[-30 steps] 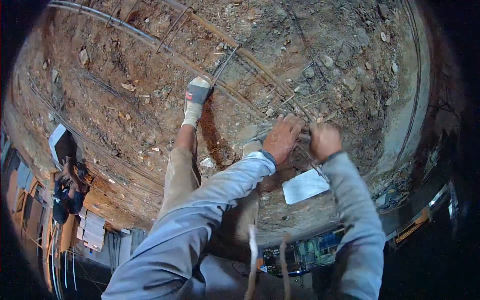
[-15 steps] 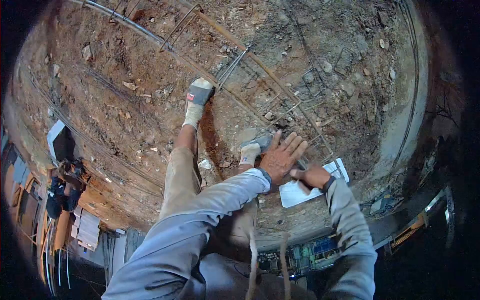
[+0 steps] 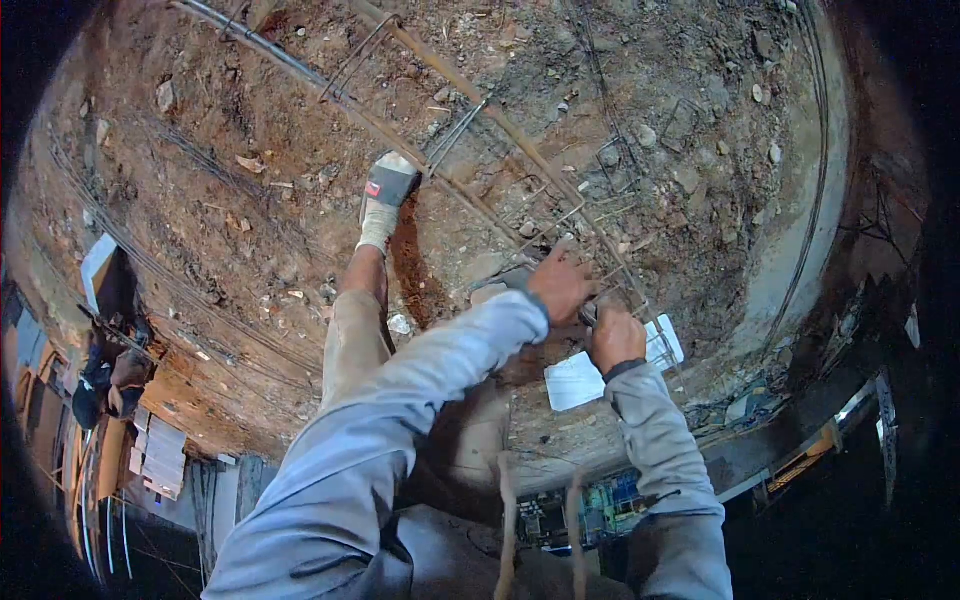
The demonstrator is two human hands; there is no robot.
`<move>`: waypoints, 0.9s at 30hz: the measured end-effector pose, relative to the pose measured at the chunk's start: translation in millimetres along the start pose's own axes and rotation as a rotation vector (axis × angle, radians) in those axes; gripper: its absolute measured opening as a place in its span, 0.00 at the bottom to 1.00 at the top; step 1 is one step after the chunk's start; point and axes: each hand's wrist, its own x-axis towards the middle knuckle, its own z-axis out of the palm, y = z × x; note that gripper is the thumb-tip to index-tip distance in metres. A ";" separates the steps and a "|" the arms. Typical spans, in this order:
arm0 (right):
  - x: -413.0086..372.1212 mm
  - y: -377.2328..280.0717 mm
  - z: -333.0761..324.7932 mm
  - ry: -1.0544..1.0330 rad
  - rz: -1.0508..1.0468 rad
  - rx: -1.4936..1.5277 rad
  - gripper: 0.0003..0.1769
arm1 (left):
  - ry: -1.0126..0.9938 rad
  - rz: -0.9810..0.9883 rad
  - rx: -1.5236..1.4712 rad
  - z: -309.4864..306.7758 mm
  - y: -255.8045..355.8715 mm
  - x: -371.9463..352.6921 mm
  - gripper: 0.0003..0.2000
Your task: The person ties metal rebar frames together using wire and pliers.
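A rebar cage (image 3: 465, 195) of long rusty bars and bent stirrups runs diagonally over the ground to my hands. My left hand (image 3: 562, 282) is at its near end, fingers curled down beside the bars; whatever they pinch is hidden. Just right of it, my right hand (image 3: 617, 338) is closed around a small dark tool (image 3: 589, 313), mostly covered by the fist, so its kind does not show. Beneath and beside the right hand lies a white sheet-like piece (image 3: 575, 382), and its other part (image 3: 664, 340) shows under the bars.
My shod foot (image 3: 391, 182) stands beside the cage. Stones and thin loose wires (image 3: 610, 130) lie on the rough dirt. A concrete edge (image 3: 800, 240) curves along the right. Another person (image 3: 115, 370) is at the far left, near stacked light boards (image 3: 158, 455).
My left hand's spread fingers have curled down at the bars. My right hand has moved slightly left and up, its fist now closer to the cage's end.
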 end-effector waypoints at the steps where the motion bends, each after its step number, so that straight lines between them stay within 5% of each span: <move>1: 9.5 7.7 4.5 -0.171 -0.031 0.014 0.14 | 0.064 -0.052 0.003 0.2 3.5 -8.4 0.13; 2: 17.6 10.5 7.7 -0.351 -0.063 0.027 0.16 | 0.061 -0.059 0.004 1.8 6.7 -18.3 0.13; 3: 32.0 5.6 -15.0 -0.732 0.206 0.361 0.19 | 0.236 -0.051 -0.003 4.8 11.0 -28.3 0.14; 5: 40.8 16.8 -12.6 -0.879 0.193 0.455 0.22 | 0.512 -0.022 -0.016 11.5 16.4 -34.3 0.16; 8: 46.4 18.6 -19.6 -1.100 0.280 0.683 0.24 | 0.453 -0.044 -0.083 19.0 7.7 -18.7 0.12; 10: 40.4 16.7 -19.0 -0.800 0.154 0.415 0.27 | 0.415 -0.029 -0.093 17.6 4.2 -14.5 0.11; 11: 25.3 -11.0 -52.1 -0.472 0.037 -0.009 0.27 | 0.372 -0.010 -0.092 13.8 1.6 -12.9 0.09; 12: 15.4 -22.1 -52.0 -0.470 0.035 -0.005 0.27 | 0.370 -0.011 -0.087 10.1 -1.1 -11.6 0.09; 15: -10.2 -37.9 -39.5 0.152 -0.016 -0.238 0.27 | 0.316 0.068 -0.128 4.0 -4.1 -3.3 0.08; 22: -20.8 -43.5 -9.1 0.047 0.245 -0.200 0.23 | -0.206 0.063 -0.069 19.0 -13.3 16.3 0.07; 26: -9.1 -25.4 1.8 -0.030 0.206 -0.165 0.14 | -0.310 0.142 -0.121 33.3 -30.4 22.7 0.08; 27: -3.6 -19.4 5.8 -0.035 0.186 -0.140 0.12 | -0.358 0.037 -0.073 9.4 -20.4 18.4 0.10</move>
